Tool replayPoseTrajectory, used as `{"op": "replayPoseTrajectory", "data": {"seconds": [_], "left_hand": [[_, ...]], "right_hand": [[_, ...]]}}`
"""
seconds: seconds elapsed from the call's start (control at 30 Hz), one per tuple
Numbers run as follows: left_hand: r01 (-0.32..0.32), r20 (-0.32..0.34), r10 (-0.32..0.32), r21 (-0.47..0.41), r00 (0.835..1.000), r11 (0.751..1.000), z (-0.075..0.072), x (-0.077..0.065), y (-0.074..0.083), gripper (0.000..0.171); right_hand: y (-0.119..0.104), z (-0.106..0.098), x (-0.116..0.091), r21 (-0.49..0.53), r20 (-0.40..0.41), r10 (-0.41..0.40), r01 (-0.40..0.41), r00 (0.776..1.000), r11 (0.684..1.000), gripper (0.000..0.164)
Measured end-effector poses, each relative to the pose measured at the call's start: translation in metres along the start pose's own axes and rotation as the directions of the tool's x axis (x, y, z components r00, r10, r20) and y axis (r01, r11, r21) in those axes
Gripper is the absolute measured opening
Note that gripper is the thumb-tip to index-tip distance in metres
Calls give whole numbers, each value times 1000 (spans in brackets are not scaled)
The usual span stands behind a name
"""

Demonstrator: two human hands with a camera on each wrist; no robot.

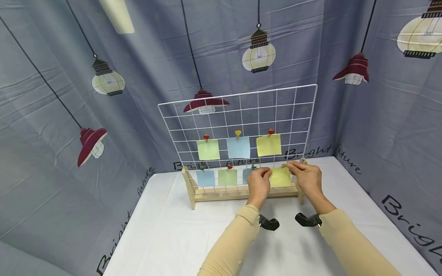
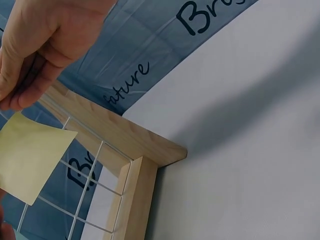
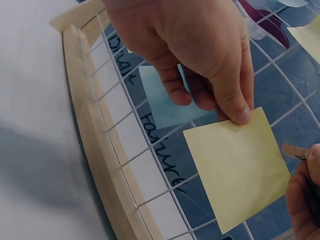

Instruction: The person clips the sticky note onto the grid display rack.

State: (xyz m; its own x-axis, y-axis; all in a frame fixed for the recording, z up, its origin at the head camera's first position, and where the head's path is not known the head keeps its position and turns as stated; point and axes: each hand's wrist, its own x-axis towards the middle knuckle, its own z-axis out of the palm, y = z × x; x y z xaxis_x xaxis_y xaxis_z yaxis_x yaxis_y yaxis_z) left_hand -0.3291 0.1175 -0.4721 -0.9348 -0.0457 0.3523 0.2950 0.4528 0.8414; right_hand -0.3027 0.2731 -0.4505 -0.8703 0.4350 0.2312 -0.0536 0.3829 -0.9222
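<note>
My left hand (image 1: 258,186) pinches the left edge of a yellow note (image 1: 280,177) against the lower part of the white wire grid (image 1: 248,102). In the right wrist view the thumb of that hand presses on the note's upper edge. My right hand (image 1: 308,178) pinches a small wooden clothespin (image 3: 294,150) by the note's other edge, with its tip pointing at the paper. Beside the left hand hangs a blue note (image 3: 165,95), partly covered by its fingers. At the edge of the left wrist view only a bit of the left hand shows.
The grid stands in a wooden base (image 1: 228,196) on a white table (image 1: 165,237). On its upper row a green note (image 1: 208,149), a blue note (image 1: 238,147) and a yellow note (image 1: 268,145) hang from heart-topped clips. Grey-blue curtains (image 1: 145,76) enclose the table's back and sides.
</note>
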Motion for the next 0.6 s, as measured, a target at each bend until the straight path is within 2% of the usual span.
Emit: {"op": "replayPoseTrajectory", "data": {"seconds": [0.37,0.6], "left_hand": [[27,-26,-27,9,999,1000,6,0,0,11],[23,-38,-23,-14,999,1000,8,0,1,12]], "right_hand": [[3,6,3,-87,15,-62,64,998,994,26],[2,8,6,-163,15,-140,140,990,977,22]]}}
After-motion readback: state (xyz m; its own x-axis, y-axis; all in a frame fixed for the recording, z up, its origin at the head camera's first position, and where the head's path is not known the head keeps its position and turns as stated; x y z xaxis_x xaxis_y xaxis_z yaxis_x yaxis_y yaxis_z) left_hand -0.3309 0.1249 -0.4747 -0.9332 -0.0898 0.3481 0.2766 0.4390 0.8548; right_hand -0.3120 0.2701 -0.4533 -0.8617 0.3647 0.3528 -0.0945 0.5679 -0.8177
